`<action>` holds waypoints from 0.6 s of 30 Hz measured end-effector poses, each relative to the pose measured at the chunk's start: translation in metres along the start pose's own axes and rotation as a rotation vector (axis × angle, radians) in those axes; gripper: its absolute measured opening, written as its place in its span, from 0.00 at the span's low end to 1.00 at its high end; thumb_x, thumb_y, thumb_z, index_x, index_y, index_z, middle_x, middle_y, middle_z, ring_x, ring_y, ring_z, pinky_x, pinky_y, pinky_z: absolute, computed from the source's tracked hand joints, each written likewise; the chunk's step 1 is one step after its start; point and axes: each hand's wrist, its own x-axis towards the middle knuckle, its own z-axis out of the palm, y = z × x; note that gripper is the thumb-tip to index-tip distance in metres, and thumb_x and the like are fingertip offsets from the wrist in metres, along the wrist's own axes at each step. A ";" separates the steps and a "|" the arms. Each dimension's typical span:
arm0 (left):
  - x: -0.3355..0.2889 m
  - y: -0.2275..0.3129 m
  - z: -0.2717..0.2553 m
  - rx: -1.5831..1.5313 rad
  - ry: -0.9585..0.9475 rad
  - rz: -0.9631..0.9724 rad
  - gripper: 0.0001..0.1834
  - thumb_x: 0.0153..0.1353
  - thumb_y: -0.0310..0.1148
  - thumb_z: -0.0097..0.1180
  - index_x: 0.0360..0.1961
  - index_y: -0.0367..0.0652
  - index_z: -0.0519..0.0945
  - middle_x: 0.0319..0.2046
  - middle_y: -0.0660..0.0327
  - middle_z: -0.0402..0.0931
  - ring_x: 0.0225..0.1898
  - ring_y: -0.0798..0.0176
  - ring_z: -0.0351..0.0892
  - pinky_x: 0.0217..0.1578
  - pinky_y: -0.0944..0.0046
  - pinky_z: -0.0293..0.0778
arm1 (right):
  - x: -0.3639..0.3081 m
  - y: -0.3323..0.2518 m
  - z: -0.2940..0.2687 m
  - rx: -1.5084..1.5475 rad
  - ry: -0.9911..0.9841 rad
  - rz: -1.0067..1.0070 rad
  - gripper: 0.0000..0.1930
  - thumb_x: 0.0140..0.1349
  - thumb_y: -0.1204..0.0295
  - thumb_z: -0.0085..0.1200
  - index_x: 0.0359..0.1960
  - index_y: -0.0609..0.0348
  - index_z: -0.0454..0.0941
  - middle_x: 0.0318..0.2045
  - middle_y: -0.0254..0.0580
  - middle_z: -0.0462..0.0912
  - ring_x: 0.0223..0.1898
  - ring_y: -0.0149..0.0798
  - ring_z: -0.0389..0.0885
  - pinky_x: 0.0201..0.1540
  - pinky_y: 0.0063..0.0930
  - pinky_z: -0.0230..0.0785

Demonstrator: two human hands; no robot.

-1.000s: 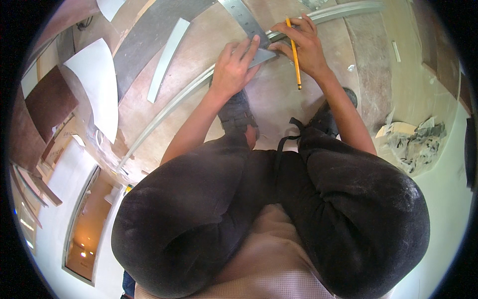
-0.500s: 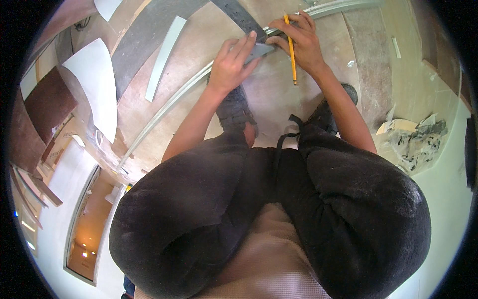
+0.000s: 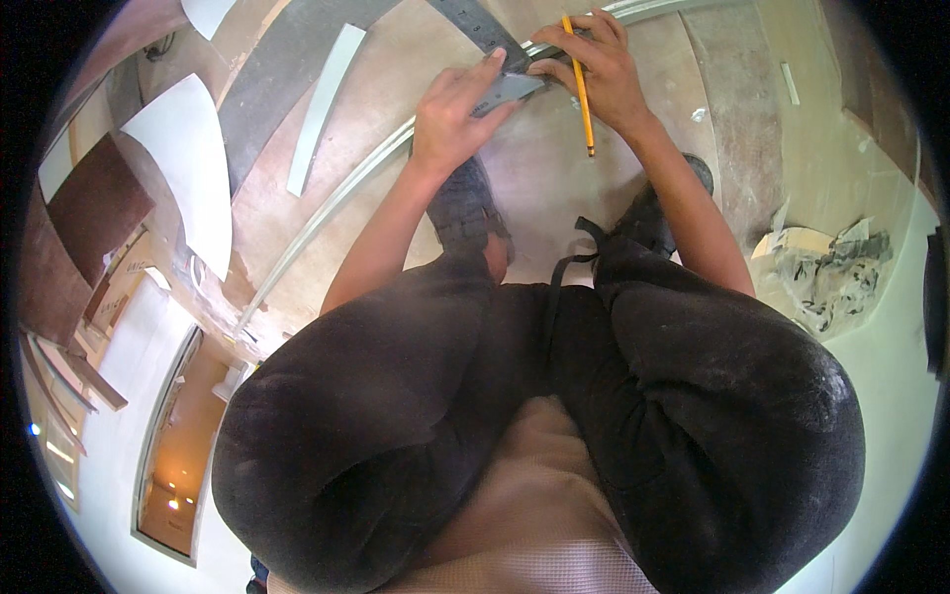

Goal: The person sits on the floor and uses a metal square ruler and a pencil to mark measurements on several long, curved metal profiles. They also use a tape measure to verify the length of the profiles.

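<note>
My left hand (image 3: 447,121) grips the grey stock of a set square (image 3: 483,32), fingers over the top and thumb along its near side. The square's dark blade runs up and away to the left. It lies across a long, thin, pale metal strip (image 3: 341,195) that stretches over the floor. My right hand (image 3: 608,87) is closed, with a yellow pencil (image 3: 582,99) tucked between its fingers, its lower end hanging toward me. The right thumb and forefinger are pressed at the strip, right beside the square's corner; what lies exactly under them is hidden.
A short pale strip (image 3: 325,111) and a curved white sheet (image 3: 188,163) lie to the left. Brown boards (image 3: 99,195) are beyond them. On the right is a crumpled plastic bag (image 3: 831,277). My shoes (image 3: 463,206) rest near the strip, below my bent knees.
The view has shifted slightly. My right hand and the pencil have moved a little, with the pencil's tilt slightly changed. Both hands keep their hold at the square and strip.
</note>
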 end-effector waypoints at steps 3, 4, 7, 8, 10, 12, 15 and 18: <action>-0.002 0.001 0.003 0.006 0.011 -0.004 0.40 0.46 0.31 0.83 0.65 0.40 0.85 0.41 0.54 0.91 0.41 0.56 0.88 0.44 0.58 0.85 | 0.000 0.002 0.000 0.040 0.014 -0.008 0.19 0.60 0.65 0.73 0.52 0.56 0.87 0.43 0.41 0.88 0.52 0.48 0.81 0.66 0.51 0.63; -0.002 0.001 0.004 0.009 0.009 0.001 0.40 0.47 0.31 0.83 0.65 0.40 0.85 0.42 0.53 0.91 0.41 0.55 0.88 0.44 0.58 0.85 | -0.001 0.003 0.000 0.030 0.029 -0.014 0.19 0.60 0.65 0.73 0.52 0.56 0.87 0.43 0.40 0.88 0.52 0.48 0.81 0.66 0.51 0.63; -0.004 -0.002 0.005 -0.009 0.022 -0.027 0.39 0.47 0.31 0.83 0.63 0.39 0.84 0.44 0.53 0.90 0.43 0.54 0.89 0.45 0.57 0.85 | 0.000 0.000 0.002 0.014 0.052 -0.021 0.19 0.60 0.65 0.73 0.51 0.56 0.87 0.42 0.40 0.88 0.52 0.48 0.81 0.66 0.51 0.63; -0.007 -0.004 0.008 -0.035 0.038 -0.063 0.38 0.48 0.32 0.83 0.63 0.38 0.83 0.45 0.53 0.89 0.44 0.53 0.90 0.45 0.57 0.86 | 0.001 -0.001 0.001 0.015 0.043 -0.014 0.19 0.60 0.65 0.73 0.51 0.56 0.87 0.42 0.40 0.88 0.52 0.48 0.81 0.66 0.51 0.63; -0.010 -0.005 0.008 -0.057 0.048 -0.098 0.38 0.48 0.32 0.84 0.62 0.39 0.83 0.48 0.52 0.89 0.44 0.52 0.90 0.45 0.56 0.86 | 0.001 -0.002 0.001 0.016 0.032 -0.007 0.19 0.60 0.65 0.73 0.51 0.56 0.87 0.42 0.40 0.88 0.52 0.48 0.81 0.66 0.51 0.63; -0.010 -0.004 0.007 -0.050 0.034 -0.095 0.37 0.48 0.33 0.84 0.60 0.40 0.82 0.50 0.52 0.88 0.45 0.51 0.90 0.45 0.55 0.86 | 0.000 -0.001 0.001 0.012 0.025 -0.005 0.19 0.60 0.65 0.73 0.51 0.56 0.87 0.42 0.40 0.87 0.52 0.48 0.81 0.66 0.51 0.63; -0.007 0.001 0.002 -0.041 -0.023 -0.122 0.39 0.49 0.33 0.83 0.64 0.45 0.83 0.46 0.53 0.89 0.44 0.53 0.90 0.45 0.56 0.86 | -0.001 0.000 0.001 0.012 0.031 0.003 0.19 0.60 0.65 0.73 0.51 0.56 0.87 0.42 0.40 0.87 0.52 0.48 0.81 0.66 0.51 0.63; -0.003 0.003 0.000 -0.020 -0.034 -0.053 0.40 0.49 0.33 0.83 0.67 0.49 0.84 0.42 0.55 0.90 0.42 0.55 0.89 0.45 0.57 0.85 | -0.001 0.000 0.001 0.030 0.056 -0.006 0.19 0.60 0.65 0.74 0.51 0.56 0.87 0.43 0.40 0.87 0.52 0.48 0.81 0.66 0.50 0.63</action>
